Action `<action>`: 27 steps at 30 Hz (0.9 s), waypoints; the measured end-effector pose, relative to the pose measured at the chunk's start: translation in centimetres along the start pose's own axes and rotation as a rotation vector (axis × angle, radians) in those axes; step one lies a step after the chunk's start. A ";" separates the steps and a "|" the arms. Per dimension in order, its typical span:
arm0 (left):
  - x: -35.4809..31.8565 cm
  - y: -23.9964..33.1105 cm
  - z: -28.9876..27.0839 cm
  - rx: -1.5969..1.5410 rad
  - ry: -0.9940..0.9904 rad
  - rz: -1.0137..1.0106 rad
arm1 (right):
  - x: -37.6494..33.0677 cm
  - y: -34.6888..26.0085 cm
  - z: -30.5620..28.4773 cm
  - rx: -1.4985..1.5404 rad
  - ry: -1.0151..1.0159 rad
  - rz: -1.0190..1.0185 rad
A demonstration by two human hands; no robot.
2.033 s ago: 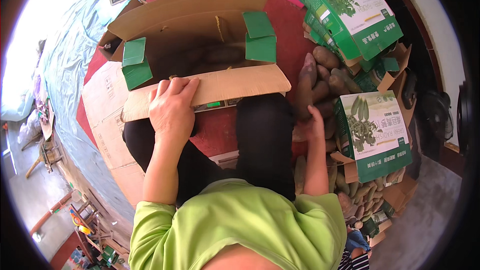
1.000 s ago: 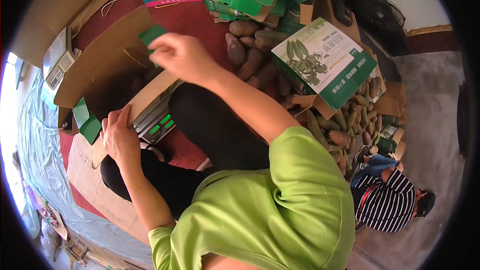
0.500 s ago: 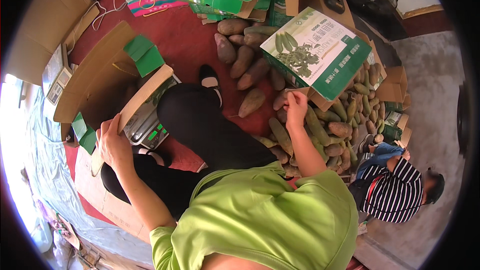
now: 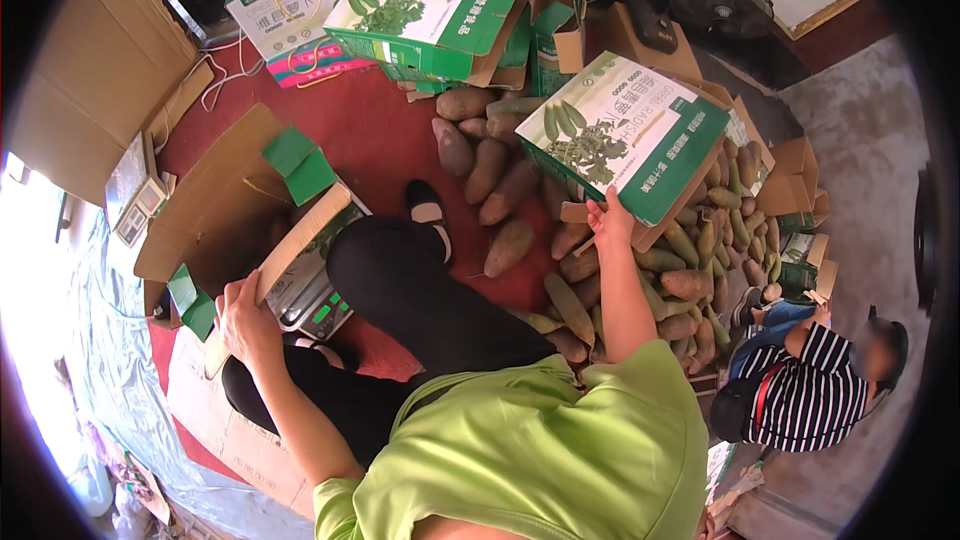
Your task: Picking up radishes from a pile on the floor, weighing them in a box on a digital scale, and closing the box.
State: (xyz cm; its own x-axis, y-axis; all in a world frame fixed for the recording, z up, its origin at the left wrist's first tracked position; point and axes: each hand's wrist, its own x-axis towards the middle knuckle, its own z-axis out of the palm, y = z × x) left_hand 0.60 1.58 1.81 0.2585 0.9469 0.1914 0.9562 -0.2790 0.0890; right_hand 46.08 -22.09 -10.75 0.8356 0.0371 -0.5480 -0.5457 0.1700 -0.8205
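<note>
A: Where is the open cardboard box (image 4: 215,175)?

B: At the left, above the red floor covering (image 4: 385,130), with a digital scale (image 4: 318,310) showing under its near flap (image 4: 300,240). I can't tell how much of the box sits on the scale.

A: Which way does it point?

B: Its long axis slants from lower left to upper right. The mouth is open upward, the far flap stands tall, and a green end flap sticks out at each end.

A: And the hands?

B: The left hand (image 4: 248,325) grasps the lower-left part of the near flap, fingers hooked over its edge. The right hand (image 4: 610,220) is at the near corner of a green-and-white carton (image 4: 620,130), its fingertips at the side. Whether it grips there, I can't tell.

A: How does that carton lie?

B: Printed face up, tilted, with its green band toward the lower right. It looks nearly square from here, so its long axis is unclear. Radishes (image 4: 510,245) lie scattered to its left, and more radishes are heaped below it.
</note>
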 end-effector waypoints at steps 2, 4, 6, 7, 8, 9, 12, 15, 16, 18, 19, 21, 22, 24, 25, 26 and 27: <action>0.0 -0.1 0.0 -0.009 -0.001 -0.003 | 0.2 -0.3 0.4 -0.061 0.046 -0.061; 0.2 -0.2 0.2 -0.037 -0.007 -0.012 | 0.2 -1.5 0.5 -0.070 0.061 -0.162; 0.2 -0.2 0.3 -0.044 -0.006 -0.023 | -0.7 -3.3 0.4 -0.088 0.084 -0.305; 0.2 -0.2 0.2 -0.049 -0.014 -0.030 | -1.4 -4.3 0.4 -0.092 0.078 -0.351; 0.2 0.0 0.0 -0.049 -0.013 -0.025 | -2.1 -5.5 0.0 -0.083 0.064 -0.390; 0.2 0.0 -0.1 -0.051 -0.007 -0.031 | -2.8 -6.6 -0.4 -0.095 0.048 -0.415; 0.3 0.0 -0.1 -0.066 0.004 -0.025 | -5.8 -9.4 -1.6 -0.053 0.018 -0.450; 0.2 0.0 -0.2 -0.070 0.030 -0.004 | -8.7 -11.9 -2.6 -0.036 -0.035 -0.481; 0.2 -0.1 -0.2 -0.062 0.035 0.001 | -9.5 -12.4 -2.6 -0.027 -0.062 -0.501; 0.2 -0.2 -0.2 -0.060 0.042 0.006 | -11.2 -13.6 -2.4 -0.016 -0.087 -0.526; 0.1 -0.3 -0.2 -0.060 0.039 0.004 | -11.8 -14.0 -2.2 0.001 -0.136 -0.574; 0.1 -0.2 -0.2 -0.063 0.039 0.000 | -13.1 -15.1 -1.3 0.019 -0.188 -0.624; 0.1 -0.2 -0.2 -0.060 0.034 -0.003 | -13.8 -15.6 -0.2 0.079 -0.256 -0.656; 0.1 -0.2 -0.2 -0.058 0.028 -0.008 | -15.3 -17.0 2.5 0.116 -0.292 -0.685; 0.1 -0.2 -0.2 -0.056 0.023 -0.013 | -14.7 -17.5 3.8 0.141 -0.342 -0.713; 0.1 -0.2 -0.3 -0.053 0.018 -0.017 | -13.8 -18.2 5.4 0.168 -0.391 -0.738; 0.1 -0.2 -0.2 -0.053 0.019 -0.019 | -12.0 -19.0 7.4 0.242 -0.423 -0.713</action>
State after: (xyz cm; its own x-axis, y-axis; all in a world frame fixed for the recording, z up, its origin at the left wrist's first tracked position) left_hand 0.36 1.67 2.01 0.2374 0.9490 0.2077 0.9521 -0.2697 0.1439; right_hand 46.83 -18.49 12.61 0.9528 0.1969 0.2309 0.1064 0.4959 -0.8619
